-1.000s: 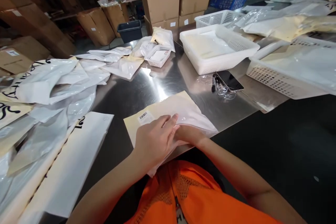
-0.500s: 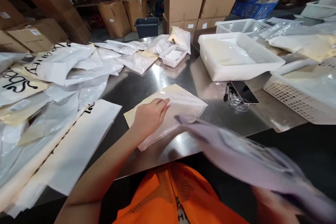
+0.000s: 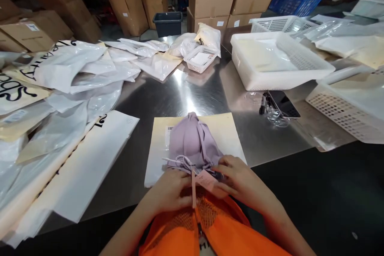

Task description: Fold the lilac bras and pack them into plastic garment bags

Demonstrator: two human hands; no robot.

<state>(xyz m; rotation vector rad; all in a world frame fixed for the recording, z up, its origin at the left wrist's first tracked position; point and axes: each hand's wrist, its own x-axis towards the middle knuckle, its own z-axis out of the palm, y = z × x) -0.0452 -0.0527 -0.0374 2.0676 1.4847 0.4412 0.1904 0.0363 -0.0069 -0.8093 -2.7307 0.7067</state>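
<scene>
A lavender bra [image 3: 192, 140] lies folded, cups up, on a flat cream-and-white plastic bag [image 3: 229, 128] near the table's front edge. A barcode label [image 3: 168, 132] shows on the bag beside the bra's left side. My left hand [image 3: 171, 190] is closed on the bra's near edge, its fingertips partly hidden. My right hand [image 3: 240, 176] grips the same edge from the right, fingers curled by a pink hang tag [image 3: 207, 180]. A white cord loop [image 3: 183, 162] rests on the fabric, and a narrow pink strip hangs between my hands.
Plastic bags [image 3: 99, 64] and long white sheets [image 3: 90, 164] pile up on the left. A small white basket [image 3: 201, 59] stands at the back. To the right are a white tray [image 3: 285, 76], a phone [image 3: 285, 104], a black marker [image 3: 263, 104] and a perforated basket [image 3: 345, 112].
The bra has come from the lower right onto the bag and is now folded. My right hand has moved in beside it; my left hand has drawn back toward me. The bag sits straighter.
</scene>
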